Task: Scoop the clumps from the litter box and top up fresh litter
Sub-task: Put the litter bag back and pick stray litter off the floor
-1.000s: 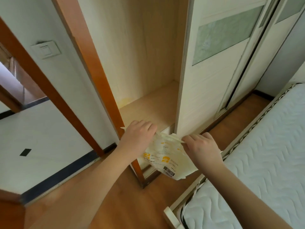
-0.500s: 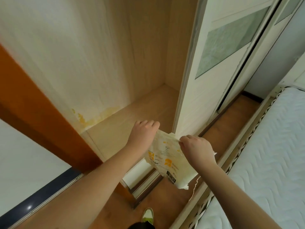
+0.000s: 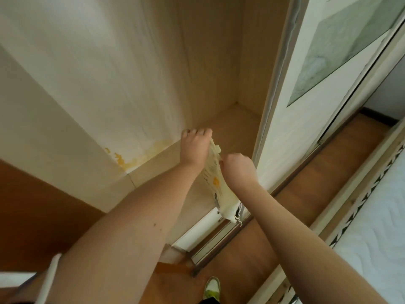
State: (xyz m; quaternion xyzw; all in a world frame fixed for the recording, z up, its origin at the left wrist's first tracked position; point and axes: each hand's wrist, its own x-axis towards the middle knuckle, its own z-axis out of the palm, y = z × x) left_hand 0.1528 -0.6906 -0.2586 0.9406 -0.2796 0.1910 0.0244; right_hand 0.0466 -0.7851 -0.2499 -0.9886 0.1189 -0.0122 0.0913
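Observation:
A cream litter bag (image 3: 217, 185) with yellow print hangs edge-on between my hands, over the front of the wardrobe floor. My left hand (image 3: 195, 148) grips its top edge on the left, fingers curled over it. My right hand (image 3: 237, 170) is a fist pinching the bag's top on the right. The bag's bottom corner looks torn, with loose threads. No litter box or scoop is in view.
The open wardrobe compartment (image 3: 230, 126) has a pale wood floor and a yellow stain (image 3: 140, 159) at its left wall. A sliding door (image 3: 306, 110) stands on the right. A white mattress (image 3: 377, 244) lies at far right. My shoe (image 3: 212, 288) is on the wooden floor.
I have stepped closer and my hands have carried the bag forward into the wardrobe opening. The bag has turned edge-on and my hands are closer together.

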